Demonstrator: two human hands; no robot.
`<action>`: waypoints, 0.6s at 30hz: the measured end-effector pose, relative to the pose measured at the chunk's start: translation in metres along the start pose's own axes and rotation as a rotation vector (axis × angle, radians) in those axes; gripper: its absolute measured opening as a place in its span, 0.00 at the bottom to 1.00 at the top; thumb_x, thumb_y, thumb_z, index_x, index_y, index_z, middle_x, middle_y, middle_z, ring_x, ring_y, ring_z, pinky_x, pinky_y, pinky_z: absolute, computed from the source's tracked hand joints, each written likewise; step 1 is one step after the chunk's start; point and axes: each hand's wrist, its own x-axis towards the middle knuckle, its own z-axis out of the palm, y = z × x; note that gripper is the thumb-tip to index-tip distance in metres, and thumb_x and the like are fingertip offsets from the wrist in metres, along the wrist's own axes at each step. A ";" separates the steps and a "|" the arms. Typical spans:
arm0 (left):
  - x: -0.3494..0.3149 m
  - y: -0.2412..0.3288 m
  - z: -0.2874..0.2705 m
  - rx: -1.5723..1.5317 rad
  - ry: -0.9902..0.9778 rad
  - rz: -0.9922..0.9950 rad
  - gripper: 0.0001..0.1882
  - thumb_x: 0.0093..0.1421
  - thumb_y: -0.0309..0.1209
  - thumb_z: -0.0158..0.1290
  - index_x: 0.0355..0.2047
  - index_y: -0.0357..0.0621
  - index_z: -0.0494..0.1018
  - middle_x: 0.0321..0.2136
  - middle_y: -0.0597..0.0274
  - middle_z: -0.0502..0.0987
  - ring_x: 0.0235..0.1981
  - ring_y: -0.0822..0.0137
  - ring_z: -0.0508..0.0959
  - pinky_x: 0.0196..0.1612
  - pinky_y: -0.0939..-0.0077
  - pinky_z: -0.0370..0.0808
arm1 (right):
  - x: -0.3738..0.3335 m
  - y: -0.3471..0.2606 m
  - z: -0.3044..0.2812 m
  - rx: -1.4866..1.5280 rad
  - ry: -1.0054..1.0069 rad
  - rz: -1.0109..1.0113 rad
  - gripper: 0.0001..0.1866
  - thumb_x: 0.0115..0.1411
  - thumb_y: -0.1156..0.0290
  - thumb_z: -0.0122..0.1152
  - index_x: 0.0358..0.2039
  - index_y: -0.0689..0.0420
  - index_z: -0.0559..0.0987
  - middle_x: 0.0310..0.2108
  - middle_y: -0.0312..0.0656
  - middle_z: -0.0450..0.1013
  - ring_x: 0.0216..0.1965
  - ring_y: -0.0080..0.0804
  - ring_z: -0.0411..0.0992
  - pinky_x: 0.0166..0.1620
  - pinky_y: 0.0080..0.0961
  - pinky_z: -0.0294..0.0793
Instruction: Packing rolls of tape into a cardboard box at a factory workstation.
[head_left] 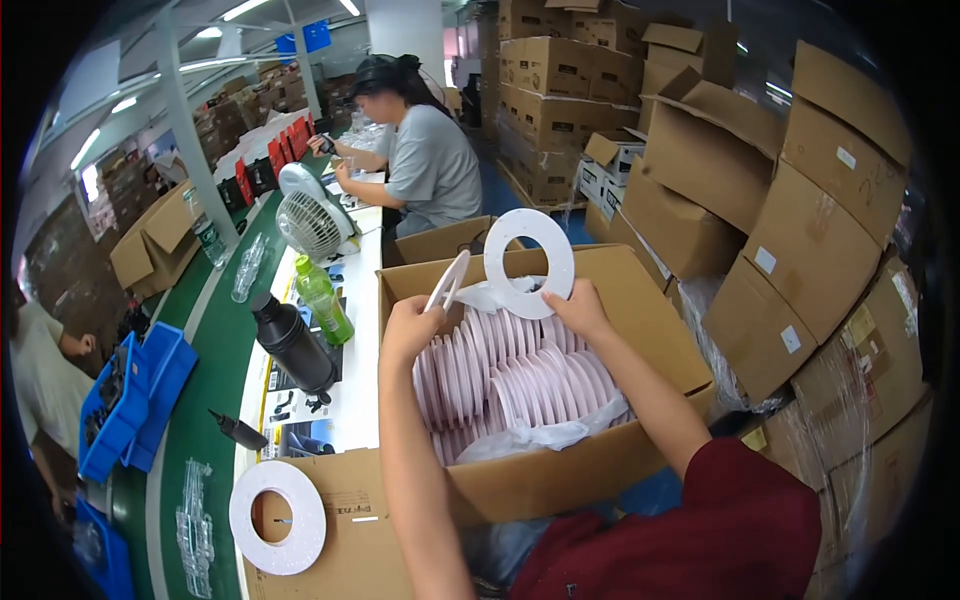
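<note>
My right hand [580,308] grips a flat white ring [503,285] by its lower right rim, its face turned toward me. In my left hand [412,325] is another white ring [449,284], seen nearly edge-on. Both hands are above an open cardboard box [640,285]. Rows of similar pale rings [555,385] stand on edge inside it, with a clear plastic bag [545,437] around them. One more white ring [305,500] lies flat on a cardboard flap [360,530] at the lower left.
On the white table stand a fan [310,222], a green bottle [322,300] and a dark bottle [290,342]. Blue bins [150,400] sit beyond the green conveyor [205,400]. A co-worker [430,150] sits farther along. Stacked cartons [790,290] rise at the right.
</note>
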 end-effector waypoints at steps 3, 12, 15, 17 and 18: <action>0.002 -0.005 -0.001 0.106 0.043 -0.041 0.14 0.55 0.32 0.52 0.33 0.32 0.79 0.25 0.58 0.79 0.29 0.68 0.77 0.35 0.73 0.72 | 0.004 0.002 0.000 0.114 -0.027 0.040 0.11 0.56 0.77 0.63 0.40 0.67 0.81 0.34 0.47 0.80 0.33 0.31 0.79 0.33 0.26 0.78; -0.007 0.022 0.008 0.091 0.788 0.560 0.14 0.63 0.36 0.55 0.27 0.36 0.74 0.21 0.61 0.72 0.24 0.70 0.72 0.30 0.75 0.69 | -0.003 -0.025 -0.012 -0.233 -0.038 0.054 0.12 0.55 0.72 0.63 0.39 0.64 0.81 0.33 0.58 0.78 0.36 0.49 0.80 0.41 0.38 0.77; -0.016 0.051 0.014 -0.185 0.893 0.737 0.13 0.58 0.35 0.61 0.28 0.39 0.71 0.25 0.59 0.71 0.28 0.62 0.73 0.32 0.70 0.69 | -0.007 -0.043 -0.007 -0.316 -0.120 -0.125 0.12 0.55 0.72 0.63 0.40 0.63 0.81 0.32 0.59 0.78 0.37 0.55 0.78 0.41 0.41 0.76; -0.020 0.065 0.019 0.699 0.360 0.996 0.13 0.52 0.31 0.63 0.29 0.40 0.69 0.25 0.54 0.71 0.31 0.53 0.73 0.35 0.63 0.71 | -0.013 -0.051 -0.006 -0.262 -0.111 -0.094 0.11 0.57 0.71 0.61 0.38 0.63 0.80 0.31 0.59 0.77 0.37 0.57 0.77 0.44 0.46 0.74; -0.019 0.063 0.031 0.740 0.253 0.777 0.13 0.50 0.28 0.63 0.28 0.40 0.69 0.26 0.51 0.72 0.36 0.48 0.73 0.37 0.56 0.70 | -0.008 -0.051 0.001 -0.255 -0.110 -0.082 0.11 0.57 0.72 0.61 0.38 0.63 0.80 0.31 0.59 0.77 0.37 0.57 0.77 0.43 0.46 0.75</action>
